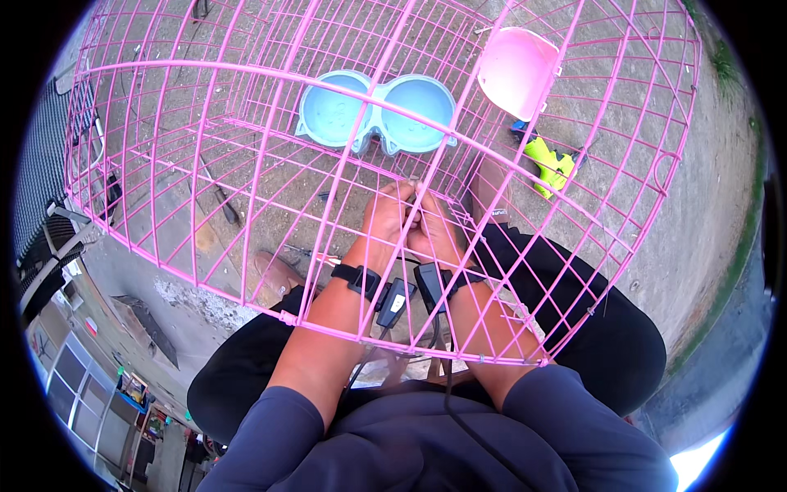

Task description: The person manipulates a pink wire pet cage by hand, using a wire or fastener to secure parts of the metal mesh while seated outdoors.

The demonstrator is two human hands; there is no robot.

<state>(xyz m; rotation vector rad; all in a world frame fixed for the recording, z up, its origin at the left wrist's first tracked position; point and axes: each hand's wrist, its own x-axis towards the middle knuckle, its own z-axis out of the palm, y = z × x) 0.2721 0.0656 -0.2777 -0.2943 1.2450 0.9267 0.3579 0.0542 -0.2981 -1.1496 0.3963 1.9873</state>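
A large pink wire cage (261, 156) stands before me, and I see my hands through its bars. My left hand (388, 213) and my right hand (434, 234) meet at the cage's lower wires, fingers closed and pressed together. What they pinch is too small and too covered to make out. Just beyond my fingers is a light blue double bowl (418, 111) with two round hollows. A pink plastic tray (515, 72) is at the cage's far right. Both wrists wear black straps with small black devices (397, 303) and cables.
Right of my hands, a bright yellow-green and blue object (551, 166) lies on the ground. A screwdriver-like tool (225, 203) lies to the left, and pliers-like handles (328, 257) show near my left shoe (277, 275). A black mesh chair (49, 164) stands at far left.
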